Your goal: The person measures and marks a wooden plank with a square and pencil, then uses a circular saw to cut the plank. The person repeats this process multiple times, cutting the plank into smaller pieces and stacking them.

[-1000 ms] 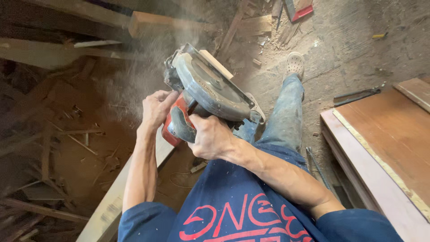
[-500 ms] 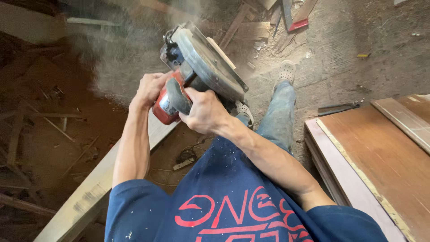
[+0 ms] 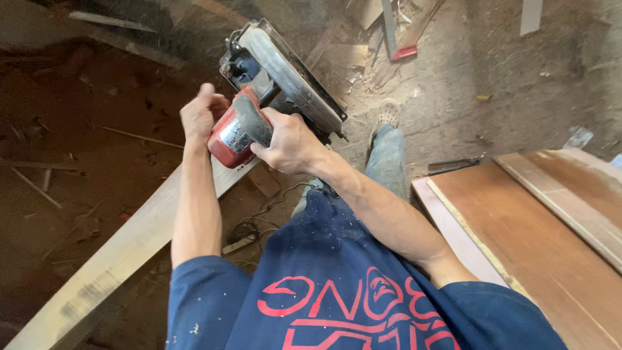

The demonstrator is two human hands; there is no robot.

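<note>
The person is guiding a red-bodied circular saw (image 3: 272, 97) along a long pale plank (image 3: 123, 249), right hand (image 3: 288, 142) wrapping its fingers round the handle and left hand (image 3: 199, 115) curling against the motor housing, so steady forward pressure seems called for.

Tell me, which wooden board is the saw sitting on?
The long pale plank running diagonally at lower left, under the circular saw. The reddish-brown boards on the right lie apart, untouched.
</note>
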